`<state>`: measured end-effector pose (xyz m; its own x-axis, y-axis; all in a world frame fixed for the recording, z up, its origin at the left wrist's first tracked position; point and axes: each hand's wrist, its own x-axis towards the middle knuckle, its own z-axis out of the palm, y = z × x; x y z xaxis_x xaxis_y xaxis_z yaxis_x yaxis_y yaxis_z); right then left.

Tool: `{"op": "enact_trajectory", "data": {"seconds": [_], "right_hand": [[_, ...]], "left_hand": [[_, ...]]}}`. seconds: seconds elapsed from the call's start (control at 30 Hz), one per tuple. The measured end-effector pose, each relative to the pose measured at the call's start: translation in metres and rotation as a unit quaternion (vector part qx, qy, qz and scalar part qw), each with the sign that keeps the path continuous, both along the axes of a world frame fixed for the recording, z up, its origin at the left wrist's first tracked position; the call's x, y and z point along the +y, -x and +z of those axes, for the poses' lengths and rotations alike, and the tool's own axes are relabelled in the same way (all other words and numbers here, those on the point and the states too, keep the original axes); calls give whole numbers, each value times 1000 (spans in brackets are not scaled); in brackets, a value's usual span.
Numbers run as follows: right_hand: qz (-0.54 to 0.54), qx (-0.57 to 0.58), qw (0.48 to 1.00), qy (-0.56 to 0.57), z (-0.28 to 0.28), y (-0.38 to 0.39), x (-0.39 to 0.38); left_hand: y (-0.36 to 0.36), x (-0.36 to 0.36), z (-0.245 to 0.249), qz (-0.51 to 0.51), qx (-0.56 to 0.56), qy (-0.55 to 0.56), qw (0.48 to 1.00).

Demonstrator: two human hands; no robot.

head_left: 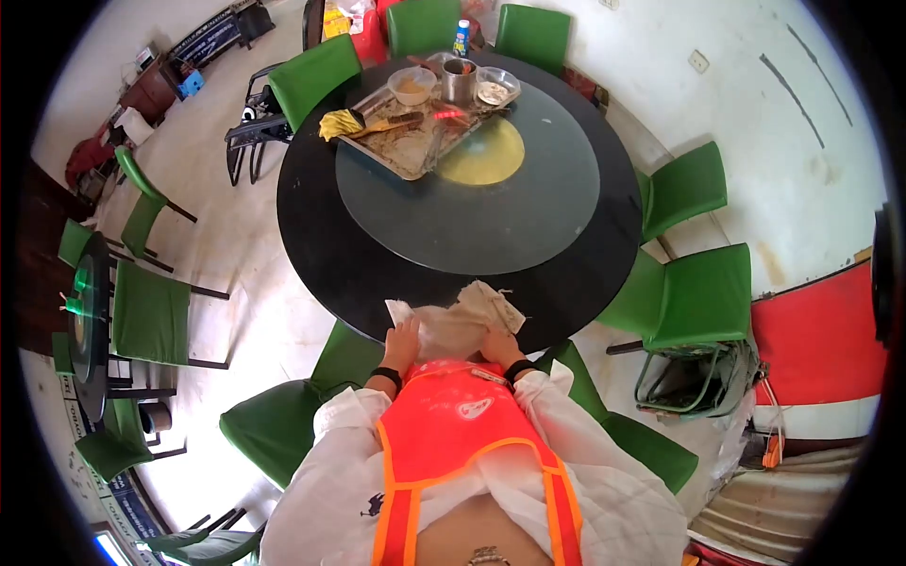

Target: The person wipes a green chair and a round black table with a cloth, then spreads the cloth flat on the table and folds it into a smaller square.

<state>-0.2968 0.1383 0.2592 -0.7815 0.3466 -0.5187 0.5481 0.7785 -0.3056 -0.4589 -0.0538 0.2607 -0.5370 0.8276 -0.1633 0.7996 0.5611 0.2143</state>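
Observation:
A crumpled off-white cloth (448,332) lies at the near edge of the round black table (311,236), right in front of my body. My left hand (402,346) grips the cloth's left side. On the other side, my right hand (500,346) holds it, with the fingers partly covered by a folded beige part. Black bands circle both wrists. A red apron with orange trim (462,415) hangs over my white shirt, just below the hands.
A glass turntable (528,226) sits on the table. On it, a stained metal tray (411,170) carries a metal pot (459,83), plastic bowls, a brush (392,123) and a yellow cloth (340,124). Behind stands a blue bottle (461,40). Green chairs (684,292) surround the table.

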Motion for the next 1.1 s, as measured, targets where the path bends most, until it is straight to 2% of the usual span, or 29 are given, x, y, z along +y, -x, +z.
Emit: {"op": "enact_trajectory", "data": {"seconds": [0.03,0.13,0.2,0.33,0.4,0.53,0.6,0.67,0.73,0.8,0.83,0.87,0.93,0.97,1.1], "right_hand": [[-28,-7,1000,-12,-1,-3,-4],[-24,11,1000,-5,18,-13,-9],[-25,23,999,-16,12,-20,-10],[-30,57,997,-45,0,-39,-14],[-37,67,996,-44,-1,-41,-14],[-31,85,994,-57,-2,-48,-14],[-26,93,994,-57,-3,-50,-14],[-18,105,992,-65,-5,-48,-10],[-91,105,990,-15,-1,-47,-12],[-90,132,987,-17,-4,-50,-14],[-48,135,989,-35,-11,-51,-12],[-5,135,990,-50,-20,-54,-13],[-22,127,991,-26,-4,-53,-17],[-41,121,992,-8,5,-51,-18],[-60,107,992,-2,0,-52,-19]], "left_hand": [[-1,3,0,-2,-2,2,1000],[-1,6,2,-47,-34,45,997],[-8,5,-1,-81,7,-78,994],[-12,12,-21,-110,-13,-8,994],[-12,15,-21,-97,-46,-76,991],[-14,15,-21,-107,-35,-41,993],[-14,13,-25,-96,-59,-91,989],[-12,10,-28,-85,-74,-92,989],[-14,15,-17,-77,-91,-93,989],[-19,16,1,29,-104,-52,993],[-16,13,-4,-12,-72,-60,996],[-16,11,-11,-9,-72,-59,996],[-18,8,-10,-34,-23,-91,995],[-18,7,-14,-28,-17,-58,998],[-19,4,-20,-25,3,-65,998]]}}
